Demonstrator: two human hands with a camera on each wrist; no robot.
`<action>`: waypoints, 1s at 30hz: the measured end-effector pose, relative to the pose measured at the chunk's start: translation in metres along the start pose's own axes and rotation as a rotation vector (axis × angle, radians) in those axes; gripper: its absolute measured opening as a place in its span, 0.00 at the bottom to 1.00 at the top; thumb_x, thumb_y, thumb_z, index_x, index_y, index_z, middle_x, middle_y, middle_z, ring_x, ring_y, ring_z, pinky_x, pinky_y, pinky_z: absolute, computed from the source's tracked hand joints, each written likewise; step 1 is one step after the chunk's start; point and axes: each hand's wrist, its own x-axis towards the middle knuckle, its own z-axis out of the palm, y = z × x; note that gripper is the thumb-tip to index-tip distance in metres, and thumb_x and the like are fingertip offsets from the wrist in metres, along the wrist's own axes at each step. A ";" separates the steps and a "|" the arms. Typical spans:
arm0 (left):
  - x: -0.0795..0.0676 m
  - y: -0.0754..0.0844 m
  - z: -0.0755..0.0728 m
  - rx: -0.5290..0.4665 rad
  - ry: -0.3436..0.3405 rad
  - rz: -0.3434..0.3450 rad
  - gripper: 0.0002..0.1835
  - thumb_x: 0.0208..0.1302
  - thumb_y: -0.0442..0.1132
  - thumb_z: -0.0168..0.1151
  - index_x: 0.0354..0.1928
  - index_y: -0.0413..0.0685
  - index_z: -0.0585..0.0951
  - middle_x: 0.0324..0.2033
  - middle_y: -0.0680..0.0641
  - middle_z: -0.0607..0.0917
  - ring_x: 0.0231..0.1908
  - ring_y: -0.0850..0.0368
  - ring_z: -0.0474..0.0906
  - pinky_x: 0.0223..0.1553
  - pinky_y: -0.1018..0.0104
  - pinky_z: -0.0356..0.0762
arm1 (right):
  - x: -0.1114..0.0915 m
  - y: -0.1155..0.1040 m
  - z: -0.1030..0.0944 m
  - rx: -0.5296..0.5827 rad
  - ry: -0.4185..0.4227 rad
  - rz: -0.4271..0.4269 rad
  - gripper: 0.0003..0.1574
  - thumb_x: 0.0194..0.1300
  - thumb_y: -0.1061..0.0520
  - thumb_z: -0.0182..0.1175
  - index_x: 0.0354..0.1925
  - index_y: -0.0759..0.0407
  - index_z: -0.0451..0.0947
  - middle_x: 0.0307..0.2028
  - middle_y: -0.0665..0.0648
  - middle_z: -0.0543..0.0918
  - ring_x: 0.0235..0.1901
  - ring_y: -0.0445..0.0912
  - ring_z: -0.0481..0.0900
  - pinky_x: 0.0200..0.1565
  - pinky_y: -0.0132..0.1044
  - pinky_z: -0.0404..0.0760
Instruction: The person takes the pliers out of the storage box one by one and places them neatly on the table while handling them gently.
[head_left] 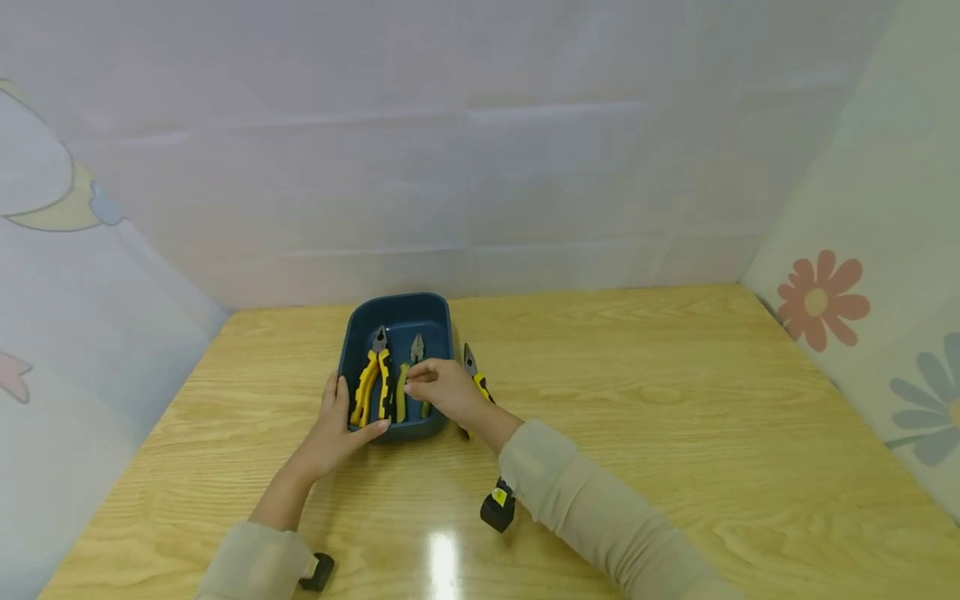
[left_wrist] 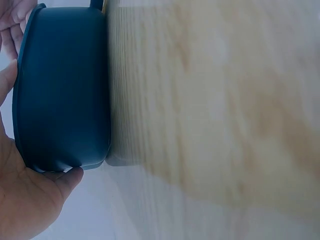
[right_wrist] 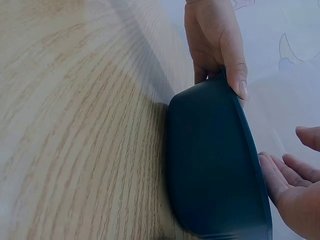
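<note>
A dark blue bin stands on the wooden table. My left hand holds its near left corner, thumb on the near rim and fingers along the left wall. Inside lie large combination pliers with yellow and black handles. Beside them are smaller pliers with yellow-green handles, partly hidden by my right hand. That hand hovers over the bin's right side, its thumb and fingers apart in the right wrist view, and nothing shows between them. The left wrist view shows the bin's outer wall.
A third pair of pliers lies on the table just right of the bin, partly covered by my right wrist. Small black devices sit at both sleeves. A pale wall covering rises behind the table, with printed side panels left and right.
</note>
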 end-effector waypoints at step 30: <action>0.000 0.005 -0.001 -0.016 -0.012 0.009 0.55 0.53 0.59 0.54 0.62 0.33 0.30 0.61 0.41 0.22 0.60 0.34 0.31 0.52 0.38 0.46 | 0.021 -0.002 0.011 -0.219 -0.111 0.087 0.22 0.57 0.57 0.57 0.49 0.67 0.71 0.45 0.58 0.75 0.35 0.46 0.76 0.36 0.38 0.75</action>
